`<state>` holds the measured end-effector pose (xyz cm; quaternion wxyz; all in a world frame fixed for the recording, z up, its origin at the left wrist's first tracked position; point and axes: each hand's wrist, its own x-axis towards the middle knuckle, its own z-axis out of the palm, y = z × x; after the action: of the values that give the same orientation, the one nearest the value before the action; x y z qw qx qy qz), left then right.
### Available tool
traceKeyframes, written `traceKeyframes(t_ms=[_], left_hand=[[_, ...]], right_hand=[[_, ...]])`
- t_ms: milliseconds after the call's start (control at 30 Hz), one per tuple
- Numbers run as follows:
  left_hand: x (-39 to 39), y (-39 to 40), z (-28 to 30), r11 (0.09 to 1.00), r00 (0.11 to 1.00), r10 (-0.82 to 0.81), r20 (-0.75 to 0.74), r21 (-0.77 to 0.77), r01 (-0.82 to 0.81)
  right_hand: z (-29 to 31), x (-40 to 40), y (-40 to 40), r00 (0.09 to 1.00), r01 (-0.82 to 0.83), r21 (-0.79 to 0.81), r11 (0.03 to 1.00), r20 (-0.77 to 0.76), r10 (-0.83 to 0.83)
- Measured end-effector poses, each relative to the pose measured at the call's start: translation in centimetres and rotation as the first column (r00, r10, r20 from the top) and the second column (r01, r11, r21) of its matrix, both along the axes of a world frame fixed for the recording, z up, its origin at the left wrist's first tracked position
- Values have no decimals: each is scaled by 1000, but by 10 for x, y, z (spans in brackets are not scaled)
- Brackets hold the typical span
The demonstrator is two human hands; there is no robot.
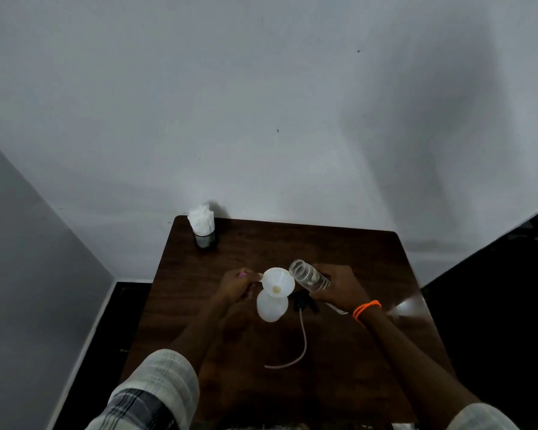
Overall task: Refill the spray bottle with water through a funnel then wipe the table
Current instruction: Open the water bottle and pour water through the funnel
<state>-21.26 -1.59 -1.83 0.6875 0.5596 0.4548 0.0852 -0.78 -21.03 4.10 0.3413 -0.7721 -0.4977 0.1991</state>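
Observation:
A white spray bottle [271,307] without its head stands near the middle of the dark wooden table [354,252]. A white funnel [278,282] sits in its neck. My left hand [238,285] pinches the funnel's tab at its left rim. My right hand [339,288] grips a clear plastic water bottle [308,274], tilted with its open mouth at the funnel's right rim. The black spray head [305,301] lies on the table just right of the spray bottle, its long pale tube [303,339] curving toward me.
A dark holder stuffed with white tissues [203,226] stands at the table's far left corner, against the white wall. A bright glare patch lies on the table near the right edge. Dark floor surrounds the table on both sides.

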Motion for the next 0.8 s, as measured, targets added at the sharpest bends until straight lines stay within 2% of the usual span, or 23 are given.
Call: traceKeyframes(t_ms=[333, 800], left_hand=[[1, 1, -6, 999, 999, 36, 14, -42, -35], [1, 0, -1, 998, 999, 28, 38, -57, -25]], right_hand=[[-12, 11, 5, 983, -51, -68, 996, 173, 62], [-4, 9, 9, 908, -77, -199, 977, 391, 151]])
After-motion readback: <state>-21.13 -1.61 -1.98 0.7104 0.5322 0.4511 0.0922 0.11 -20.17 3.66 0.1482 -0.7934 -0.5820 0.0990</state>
